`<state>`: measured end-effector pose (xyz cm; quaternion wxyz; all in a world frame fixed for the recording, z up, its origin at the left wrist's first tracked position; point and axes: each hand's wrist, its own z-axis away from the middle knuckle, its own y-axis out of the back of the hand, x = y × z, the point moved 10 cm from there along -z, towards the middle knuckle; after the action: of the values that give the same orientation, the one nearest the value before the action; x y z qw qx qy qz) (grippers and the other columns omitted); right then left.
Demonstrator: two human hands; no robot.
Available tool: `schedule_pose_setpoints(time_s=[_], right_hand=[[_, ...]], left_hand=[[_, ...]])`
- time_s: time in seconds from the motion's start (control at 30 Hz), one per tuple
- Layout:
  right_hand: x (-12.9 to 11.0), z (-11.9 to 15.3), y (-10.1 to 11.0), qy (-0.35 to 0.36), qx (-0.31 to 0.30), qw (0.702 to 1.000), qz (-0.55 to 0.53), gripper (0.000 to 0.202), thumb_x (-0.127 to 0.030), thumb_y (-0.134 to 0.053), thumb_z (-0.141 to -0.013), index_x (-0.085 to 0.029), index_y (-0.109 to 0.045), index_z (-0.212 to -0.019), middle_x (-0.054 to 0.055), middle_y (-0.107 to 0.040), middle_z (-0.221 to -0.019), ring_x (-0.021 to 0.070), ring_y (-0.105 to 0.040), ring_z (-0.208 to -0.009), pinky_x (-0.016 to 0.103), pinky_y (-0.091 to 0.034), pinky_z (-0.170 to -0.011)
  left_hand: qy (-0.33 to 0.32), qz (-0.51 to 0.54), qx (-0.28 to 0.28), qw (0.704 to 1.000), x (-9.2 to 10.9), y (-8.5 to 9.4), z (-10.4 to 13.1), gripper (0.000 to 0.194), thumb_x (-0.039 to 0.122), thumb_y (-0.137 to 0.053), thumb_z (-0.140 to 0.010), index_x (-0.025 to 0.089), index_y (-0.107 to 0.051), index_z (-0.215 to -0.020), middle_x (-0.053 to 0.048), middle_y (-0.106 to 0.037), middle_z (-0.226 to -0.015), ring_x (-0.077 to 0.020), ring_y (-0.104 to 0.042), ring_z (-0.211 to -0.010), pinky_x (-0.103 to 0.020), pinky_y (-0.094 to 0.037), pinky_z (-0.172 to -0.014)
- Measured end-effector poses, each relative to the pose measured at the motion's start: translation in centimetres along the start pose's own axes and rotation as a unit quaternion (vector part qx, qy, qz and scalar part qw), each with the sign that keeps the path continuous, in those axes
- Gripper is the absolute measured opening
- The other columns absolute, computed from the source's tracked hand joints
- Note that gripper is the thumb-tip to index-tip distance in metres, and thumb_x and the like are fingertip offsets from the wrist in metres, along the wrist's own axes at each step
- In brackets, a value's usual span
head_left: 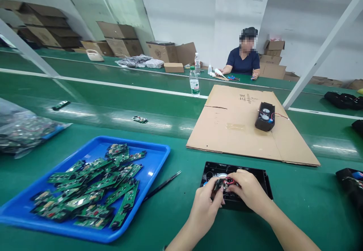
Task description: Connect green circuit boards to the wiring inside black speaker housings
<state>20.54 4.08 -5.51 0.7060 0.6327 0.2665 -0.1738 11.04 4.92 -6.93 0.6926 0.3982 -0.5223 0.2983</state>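
Observation:
A black plastic housing (256, 175) lies on the green table at the lower centre right, with a round silver part and red wires inside it. Over its left half, my left hand (208, 202) pinches a small dark circuit board (219, 185). My right hand (246, 186) has its fingers closed on red wires (229, 181) beside that board. The fingertips of both hands nearly meet, and they hide part of the board and the housing. Black tweezers (163, 185) lie to the left, between the housing and a blue tray (154, 151).
Green circuit boards (99, 185) are heaped in the tray. Behind the housing, a cardboard sheet (227, 122) bears another black housing (265, 116). A bottle (194, 82) stands near its far edge. A bag of boards (25, 130) lies left. A person (243, 60) sits opposite.

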Motion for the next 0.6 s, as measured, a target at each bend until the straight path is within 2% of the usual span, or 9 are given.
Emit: schedule_pose_setpoints(time_s=[0.07, 0.17, 0.23, 0.33, 0.47, 0.53, 0.6], right_hand=[[0.0, 0.0, 0.0, -0.008, -0.005, 1.000, -0.006, 0.012, -0.009, -0.062, -0.079, -0.018, -0.061, -0.087, 0.000, -0.059, -0.074, 0.0156, -0.054, -0.072, 0.023, -0.041, -0.061], [0.3, 0.1, 0.7, -0.036, -0.015, 0.999, 0.006, 0.017, -0.010, -0.062, -0.080, -0.019, -0.058, -0.094, 0.001, -0.060, -0.086, 0.0165, -0.057, -0.080, 0.023, -0.041, -0.065], [1.3, 0.7, 1.6, -0.090, -0.034, 0.993, 0.062, 0.006, -0.015, -0.055, -0.086, -0.018, -0.056, -0.091, 0.003, -0.061, -0.085, 0.0177, -0.058, -0.075, 0.023, -0.039, -0.058], [2.5, 2.3, 2.4, -0.141, -0.100, 0.962, 0.212, 0.014, -0.015, -0.044, -0.091, -0.015, -0.055, -0.082, 0.006, -0.060, -0.070, 0.0206, -0.058, -0.060, 0.024, -0.027, -0.046], [1.5, 3.8, 1.4, -0.093, -0.180, 0.928, 0.314, 0.018, 0.000, -0.047, -0.079, -0.014, -0.058, -0.084, 0.007, -0.061, -0.066, 0.0210, -0.058, -0.052, 0.025, -0.016, -0.040], [1.0, 4.1, 0.7, -0.081, -0.202, 0.920, 0.327, 0.022, 0.003, -0.047, -0.075, -0.014, -0.059, -0.084, 0.007, -0.061, -0.065, 0.0200, -0.057, -0.050, 0.026, -0.016, -0.039], [0.6, 4.0, -0.1, -0.067, -0.210, 0.922, 0.318, 0.020, 0.001, -0.047, -0.077, -0.014, -0.060, -0.081, 0.007, -0.062, -0.067, 0.0201, -0.058, -0.052, 0.026, -0.017, -0.039]], left_hand=[[0.011, 0.014, -0.009, 1.000, -0.1, -0.2, -0.1, 0.027, 0.028, -0.043, -0.083, 0.017, -0.058, -0.103, -0.001, -0.063, -0.061, -0.0138, -0.060, -0.052, -0.020, -0.048, -0.048], [0.039, 0.052, -0.001, 0.998, -0.7, -0.3, -0.1, 0.026, 0.032, -0.046, -0.082, 0.017, -0.057, -0.102, -0.004, -0.067, -0.074, -0.0167, -0.065, -0.061, -0.024, -0.053, -0.053], [0.059, 0.075, 0.020, 0.995, -1.2, -0.1, -0.1, 0.025, 0.035, -0.048, -0.081, 0.018, -0.056, -0.097, -0.005, -0.068, -0.079, -0.0199, -0.067, -0.070, -0.026, -0.056, -0.057], [0.071, 0.081, 0.037, 0.993, -1.7, -0.2, 0.0, 0.023, 0.038, -0.050, -0.080, 0.018, -0.054, -0.092, -0.006, -0.067, -0.081, -0.0229, -0.067, -0.080, -0.028, -0.057, -0.059], [0.075, 0.078, 0.051, 0.993, -2.1, -0.1, 0.2, 0.023, 0.040, -0.050, -0.080, 0.020, -0.051, -0.091, -0.006, -0.067, -0.083, -0.0246, -0.066, -0.086, -0.028, -0.058, -0.059], [0.073, 0.074, 0.058, 0.993, -2.1, 0.1, 0.2, 0.023, 0.041, -0.050, -0.080, 0.020, -0.051, -0.089, -0.006, -0.068, -0.082, -0.0251, -0.066, -0.087, -0.028, -0.058, -0.059], [0.071, 0.071, 0.064, 0.993, -1.9, 0.2, 0.3, 0.023, 0.042, -0.050, -0.079, 0.020, -0.050, -0.087, -0.006, -0.069, -0.081, -0.0251, -0.067, -0.086, -0.028, -0.058, -0.059]])
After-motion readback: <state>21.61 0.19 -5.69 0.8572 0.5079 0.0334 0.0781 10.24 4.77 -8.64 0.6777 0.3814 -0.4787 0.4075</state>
